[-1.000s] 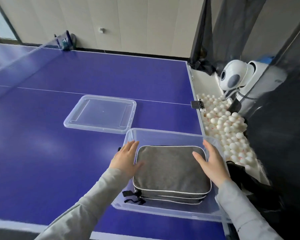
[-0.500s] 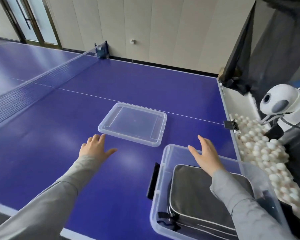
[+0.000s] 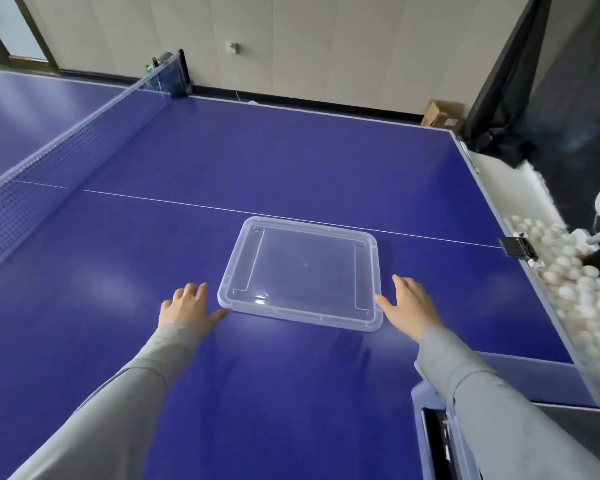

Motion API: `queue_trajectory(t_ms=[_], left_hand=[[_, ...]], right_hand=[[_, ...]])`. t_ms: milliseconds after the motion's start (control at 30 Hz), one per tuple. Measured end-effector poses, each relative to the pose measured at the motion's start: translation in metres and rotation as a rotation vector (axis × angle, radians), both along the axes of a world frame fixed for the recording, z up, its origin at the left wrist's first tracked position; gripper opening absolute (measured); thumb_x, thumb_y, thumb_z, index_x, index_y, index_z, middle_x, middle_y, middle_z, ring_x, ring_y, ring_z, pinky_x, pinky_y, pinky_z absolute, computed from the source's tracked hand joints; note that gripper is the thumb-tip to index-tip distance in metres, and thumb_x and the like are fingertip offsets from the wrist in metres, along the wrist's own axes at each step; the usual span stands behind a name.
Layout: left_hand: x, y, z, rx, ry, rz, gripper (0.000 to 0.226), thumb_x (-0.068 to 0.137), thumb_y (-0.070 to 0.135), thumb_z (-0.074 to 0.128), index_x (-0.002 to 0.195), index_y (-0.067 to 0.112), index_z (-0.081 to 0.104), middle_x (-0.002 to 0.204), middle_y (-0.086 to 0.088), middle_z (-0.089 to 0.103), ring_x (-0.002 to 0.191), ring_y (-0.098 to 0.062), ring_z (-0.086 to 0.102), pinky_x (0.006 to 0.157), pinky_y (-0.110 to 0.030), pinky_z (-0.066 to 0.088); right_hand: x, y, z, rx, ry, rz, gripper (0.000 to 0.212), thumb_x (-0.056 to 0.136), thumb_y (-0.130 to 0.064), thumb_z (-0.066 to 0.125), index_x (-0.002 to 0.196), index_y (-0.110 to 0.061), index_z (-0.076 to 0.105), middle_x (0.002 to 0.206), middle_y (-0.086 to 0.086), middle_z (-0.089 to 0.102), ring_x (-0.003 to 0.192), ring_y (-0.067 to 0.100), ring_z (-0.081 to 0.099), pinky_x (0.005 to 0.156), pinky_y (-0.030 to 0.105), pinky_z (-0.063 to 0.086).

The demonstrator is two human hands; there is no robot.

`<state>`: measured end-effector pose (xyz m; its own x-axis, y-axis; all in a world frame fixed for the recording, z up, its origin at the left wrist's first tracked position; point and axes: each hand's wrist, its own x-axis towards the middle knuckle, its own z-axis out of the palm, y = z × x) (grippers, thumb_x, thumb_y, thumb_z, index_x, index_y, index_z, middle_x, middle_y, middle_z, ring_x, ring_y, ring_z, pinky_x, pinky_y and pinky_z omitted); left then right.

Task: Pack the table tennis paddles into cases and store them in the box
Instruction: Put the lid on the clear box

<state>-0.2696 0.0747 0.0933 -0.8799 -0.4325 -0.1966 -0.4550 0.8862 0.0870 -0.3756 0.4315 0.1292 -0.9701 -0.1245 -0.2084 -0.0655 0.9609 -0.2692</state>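
Clear plastic lid (image 3: 302, 273) lying flat on the blue table tennis table (image 3: 257, 161), just this side of the white centre line, inner side up with moulded ridges showing. Flanked by both hands, fingers straight and spread, gripping nothing. Left hand (image 3: 187, 308) just off the lid's near left corner, thumb tip reaching that corner, actual contact too close to call. Right hand (image 3: 411, 304) beside the near right corner, thumb tip at the rim, contact likewise unclear. Grey sleeves (image 3: 118, 403) running back toward the camera. Storage box (image 3: 433, 431) cut off at the bottom right edge, only a sliver of clear wall and a dark strip inside visible; paddle cases not discernible. Net (image 3: 45, 157) stretched across the left of the table to a dark post clamp. White balls (image 3: 582, 289) heaped in a tray along the right table edge, beneath black netting and part of a white machine. Cardboard carton (image 3: 442, 114) on the floor by the far wall.
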Motion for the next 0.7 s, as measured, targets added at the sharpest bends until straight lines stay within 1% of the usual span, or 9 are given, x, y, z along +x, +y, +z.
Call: queue_trajectory(t_ms=[67,167,200,267,467,600,700], left_hand=[[-0.023,-0.007,-0.018,0.009,-0.001,-0.018,0.078,0.085,0.066,0.044,0.144,0.017,0.029,0.144,-0.001,0.036,0.134,-0.021,0.032,0.104,-0.036,0.032],[-0.058,-0.020,-0.050,0.040,0.019,-0.030,0.078,0.085,0.066,0.045,0.143,0.016,0.031,0.147,-0.002,0.033,0.139,-0.021,0.025,0.109,-0.037,0.027],[-0.059,-0.019,-0.050,0.050,0.030,-0.029,0.079,0.084,0.067,0.045,0.143,0.015,0.031,0.148,-0.002,0.032,0.140,-0.021,0.023,0.110,-0.037,0.026],[-0.066,-0.021,-0.057,0.045,0.056,-0.023,0.082,0.083,0.068,0.045,0.142,0.014,0.033,0.148,-0.003,0.032,0.140,-0.022,0.022,0.110,-0.037,0.025],[-0.102,-0.033,-0.085,0.026,0.054,-0.064,0.084,0.081,0.071,0.044,0.138,0.010,0.037,0.147,-0.004,0.034,0.138,-0.023,0.027,0.110,-0.037,0.025],[-0.115,-0.034,-0.098,0.035,0.082,-0.062,0.086,0.079,0.072,0.046,0.138,0.010,0.039,0.149,-0.005,0.030,0.140,-0.024,0.022,0.113,-0.039,0.021],[-0.114,-0.032,-0.107,0.099,0.117,-0.049,0.086,0.077,0.070,0.053,0.138,0.010,0.040,0.149,-0.005,0.029,0.141,-0.024,0.019,0.115,-0.040,0.016]], right_hand=[[-0.011,-0.008,-0.017,0.042,-0.028,-0.019,0.061,0.096,-0.045,0.046,0.141,-0.005,0.035,0.144,0.011,0.041,0.133,0.029,0.035,0.103,0.038,0.035],[-0.030,-0.020,-0.047,0.058,-0.070,-0.077,0.060,0.095,-0.045,0.046,0.139,-0.005,0.036,0.143,0.012,0.041,0.133,0.029,0.035,0.103,0.039,0.035],[-0.028,-0.019,-0.047,0.053,-0.076,-0.090,0.060,0.095,-0.045,0.047,0.137,-0.004,0.038,0.142,0.012,0.042,0.133,0.029,0.036,0.103,0.039,0.035],[-0.030,-0.019,-0.057,0.065,-0.069,-0.104,0.058,0.094,-0.045,0.048,0.135,-0.004,0.040,0.141,0.012,0.042,0.132,0.029,0.036,0.104,0.038,0.035],[-0.059,-0.019,-0.092,0.107,-0.010,-0.170,0.060,0.093,-0.048,0.048,0.131,-0.002,0.042,0.136,0.013,0.045,0.129,0.028,0.038,0.104,0.039,0.036],[-0.068,-0.014,-0.111,0.158,0.018,-0.179,0.061,0.093,-0.050,0.047,0.131,-0.003,0.042,0.135,0.011,0.047,0.129,0.029,0.036,0.105,0.040,0.035],[-0.066,-0.011,-0.124,0.186,0.025,-0.176,0.063,0.092,-0.051,0.047,0.132,-0.003,0.044,0.135,0.012,0.046,0.130,0.029,0.034,0.106,0.040,0.033]])
